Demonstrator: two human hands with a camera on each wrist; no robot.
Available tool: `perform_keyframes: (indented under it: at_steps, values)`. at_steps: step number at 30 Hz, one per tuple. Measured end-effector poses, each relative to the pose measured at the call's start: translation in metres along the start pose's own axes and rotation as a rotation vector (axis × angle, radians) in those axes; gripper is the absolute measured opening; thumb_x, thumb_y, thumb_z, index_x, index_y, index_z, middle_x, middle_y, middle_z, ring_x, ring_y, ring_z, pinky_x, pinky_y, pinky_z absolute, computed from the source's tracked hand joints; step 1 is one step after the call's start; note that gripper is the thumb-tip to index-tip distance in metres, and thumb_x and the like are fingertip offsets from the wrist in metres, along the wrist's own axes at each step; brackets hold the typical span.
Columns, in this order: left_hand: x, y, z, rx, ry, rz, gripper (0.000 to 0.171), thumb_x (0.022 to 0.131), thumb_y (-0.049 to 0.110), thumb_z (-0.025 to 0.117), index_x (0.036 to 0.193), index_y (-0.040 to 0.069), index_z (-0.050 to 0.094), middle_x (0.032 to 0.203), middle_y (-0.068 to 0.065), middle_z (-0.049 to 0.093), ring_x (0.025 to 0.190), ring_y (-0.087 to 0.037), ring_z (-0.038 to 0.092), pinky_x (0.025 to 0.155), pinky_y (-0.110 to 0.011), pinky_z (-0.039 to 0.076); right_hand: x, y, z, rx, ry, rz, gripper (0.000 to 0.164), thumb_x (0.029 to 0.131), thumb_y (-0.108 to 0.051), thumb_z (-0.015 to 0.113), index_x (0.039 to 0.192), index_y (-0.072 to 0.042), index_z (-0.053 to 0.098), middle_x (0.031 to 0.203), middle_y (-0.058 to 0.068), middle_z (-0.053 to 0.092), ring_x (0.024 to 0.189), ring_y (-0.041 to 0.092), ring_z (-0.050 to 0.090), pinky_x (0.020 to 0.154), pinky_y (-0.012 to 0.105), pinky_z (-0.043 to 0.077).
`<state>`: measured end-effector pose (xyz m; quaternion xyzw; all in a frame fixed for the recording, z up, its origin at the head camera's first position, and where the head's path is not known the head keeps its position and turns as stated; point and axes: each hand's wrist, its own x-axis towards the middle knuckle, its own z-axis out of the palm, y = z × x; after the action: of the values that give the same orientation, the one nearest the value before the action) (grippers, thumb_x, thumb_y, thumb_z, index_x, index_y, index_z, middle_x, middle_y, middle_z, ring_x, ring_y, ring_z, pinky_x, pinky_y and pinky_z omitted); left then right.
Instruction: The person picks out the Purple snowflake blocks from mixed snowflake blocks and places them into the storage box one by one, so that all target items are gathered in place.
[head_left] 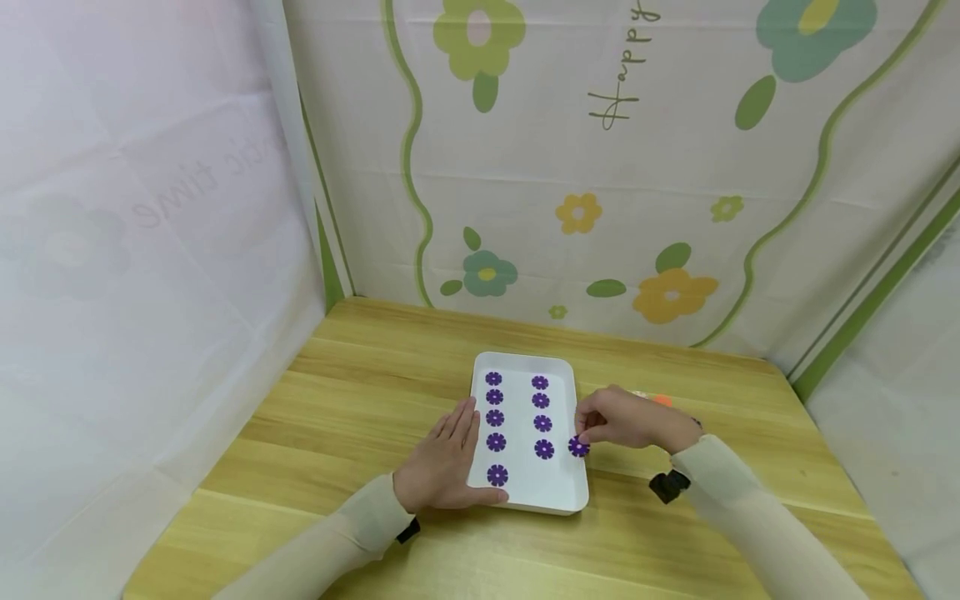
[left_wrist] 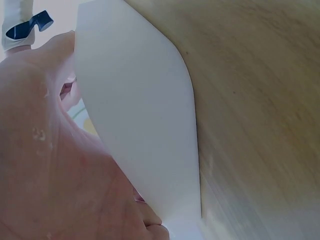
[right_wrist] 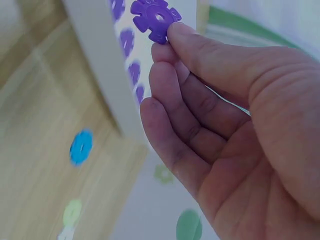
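Observation:
A white tray (head_left: 525, 487) lies on the table, with purple snowflake discs set out in two columns, a left one (head_left: 495, 418) and a right one (head_left: 542, 423). My left hand (head_left: 442, 467) rests against the tray's left side, fingers straight along the rim and thumb near the front corner. In the left wrist view the palm is beside the tray's outer wall (left_wrist: 140, 110). My right hand (head_left: 618, 417) pinches one purple snowflake disc (right_wrist: 156, 19) between thumb and index finger, over the tray's right edge. Its other fingers are bent and hold nothing.
On the wooden table (head_left: 315, 433), to the right of the tray, lie a blue disc (right_wrist: 81, 147) and a pale green disc (right_wrist: 72, 212). An orange piece (head_left: 663, 401) shows partly behind the right wrist. Flower-printed cloth (head_left: 525, 167) hangs behind the table and at both sides.

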<state>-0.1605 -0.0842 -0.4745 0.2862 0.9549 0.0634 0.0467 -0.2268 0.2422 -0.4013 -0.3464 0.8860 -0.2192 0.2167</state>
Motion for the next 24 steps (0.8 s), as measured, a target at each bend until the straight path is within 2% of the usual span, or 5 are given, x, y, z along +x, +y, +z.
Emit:
perform_keyframes:
  at_steps: [5, 14, 24]
  values:
    - [0.001, 0.001, 0.000, 0.002, -0.002, -0.007, 0.126, 0.087, 0.089, 0.052, 0.163, -0.009, 0.027, 0.175, -0.027, 0.018, 0.164, -0.039, 0.020, 0.132, -0.050, 0.028, 0.016, -0.011, 0.016, -0.003, -0.027, -0.007, 0.013, 0.098, -0.013, 0.075, 0.087, -0.016, 0.070, 0.081, -0.005, 0.070, 0.069, 0.002, 0.055, 0.064, 0.021, 0.051]
    - [0.001, 0.000, -0.001, -0.002, -0.009, -0.018, 0.126, 0.087, 0.089, 0.051, 0.163, -0.008, 0.026, 0.175, -0.026, 0.016, 0.164, -0.039, 0.019, 0.132, -0.050, 0.027, 0.032, -0.013, 0.043, -0.030, -0.037, 0.009, 0.012, 0.097, -0.014, 0.077, 0.086, -0.019, 0.075, 0.080, -0.010, 0.070, 0.070, 0.002, 0.055, 0.065, 0.019, 0.051]
    - [0.001, -0.002, 0.000, -0.010, -0.010, -0.019, 0.126, 0.087, 0.089, 0.050, 0.163, -0.009, 0.026, 0.175, -0.027, 0.017, 0.164, -0.040, 0.019, 0.132, -0.050, 0.027, 0.042, -0.011, 0.057, -0.040, -0.025, 0.018, 0.009, 0.095, -0.011, 0.078, 0.088, -0.017, 0.079, 0.080, -0.011, 0.072, 0.069, 0.001, 0.058, 0.066, 0.019, 0.054]
